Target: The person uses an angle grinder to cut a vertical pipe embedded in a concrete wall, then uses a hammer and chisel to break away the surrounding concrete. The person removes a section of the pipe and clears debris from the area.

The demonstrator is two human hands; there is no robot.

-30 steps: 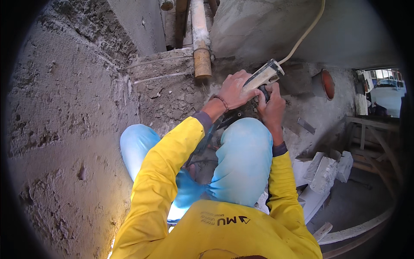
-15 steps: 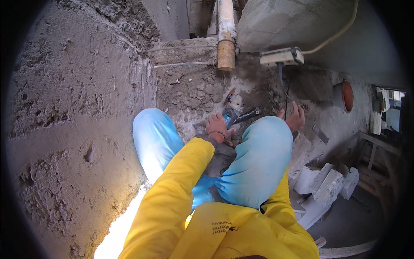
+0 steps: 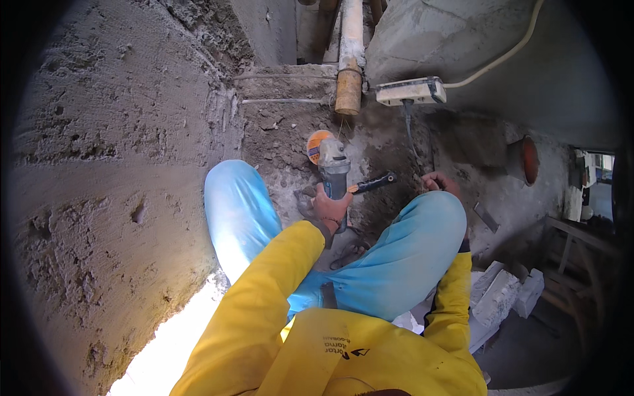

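My left hand (image 3: 330, 206) is closed around the body of an angle grinder (image 3: 335, 170), its fingers wrapped over the dark casing. The grinder's orange disc (image 3: 316, 146) faces up at the far end, over the dusty ground. Beside the grinder lies a black rod-like handle (image 3: 375, 182); I cannot tell whether it is attached. My right hand (image 3: 441, 181) is past my right knee, fingers curled, partly hidden by the knee. What it holds, if anything, does not show. A dark cord (image 3: 409, 125) runs down toward it from a white power strip (image 3: 411, 91).
A rough plastered wall (image 3: 125, 165) stands at left. A vertical pipe (image 3: 349, 89) ends beyond the grinder. At right are an orange-mouthed pipe (image 3: 530, 160), a flat metal piece (image 3: 487, 218), broken white blocks (image 3: 496, 297) and a wooden frame (image 3: 574, 244). Loose rubble (image 3: 277, 129) covers the ground ahead.
The grinder has turned and shifted left, so its orange disc now shows broadly. My right hand's spread fingers have curled and moved slightly left. The view has shifted a little.
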